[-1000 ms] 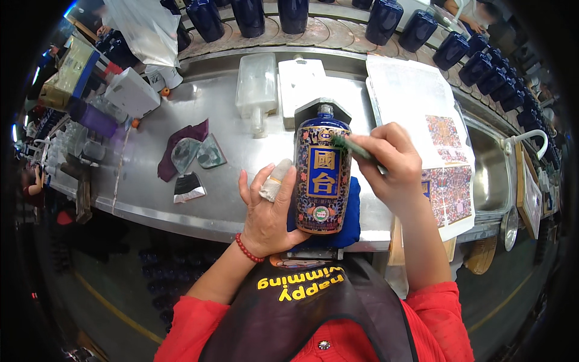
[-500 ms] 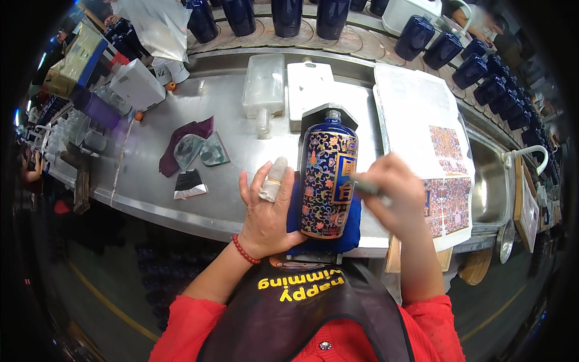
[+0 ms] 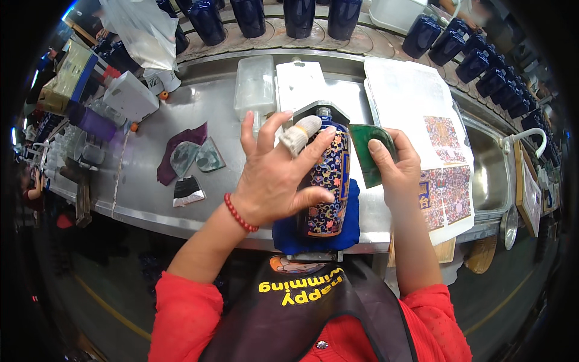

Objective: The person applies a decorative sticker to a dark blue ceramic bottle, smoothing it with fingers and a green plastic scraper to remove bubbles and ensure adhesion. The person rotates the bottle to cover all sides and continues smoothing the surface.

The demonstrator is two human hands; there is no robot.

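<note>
A dark blue bottle (image 3: 329,181) covered in colourful floral decal lies on a blue cloth (image 3: 289,232), its neck pointing away from me. My left hand (image 3: 277,172) is spread over the bottle's left side, thumb and index finger at its decorated face. One of its fingers wears a whitish cloth finger cover. To the bottle's right, my right hand (image 3: 395,160) pinches a flat green scraper (image 3: 368,154) between thumb and fingers, apart from the bottle. A dark angled rest (image 3: 341,113) shows behind the bottle's neck.
Decal sheets (image 3: 446,190) lie on white paper at right, beside a sink (image 3: 487,175). Dark and green scraper pieces (image 3: 182,158) lie at left. A clear bottle (image 3: 254,84) and a white box (image 3: 300,84) stand behind. Blue bottles (image 3: 300,18) line a conveyor (image 3: 277,37).
My left hand has risen from beside the bottle's base to over its upper left side. My right hand has drawn back from the decal, and the green scraper is turned flat to view.
</note>
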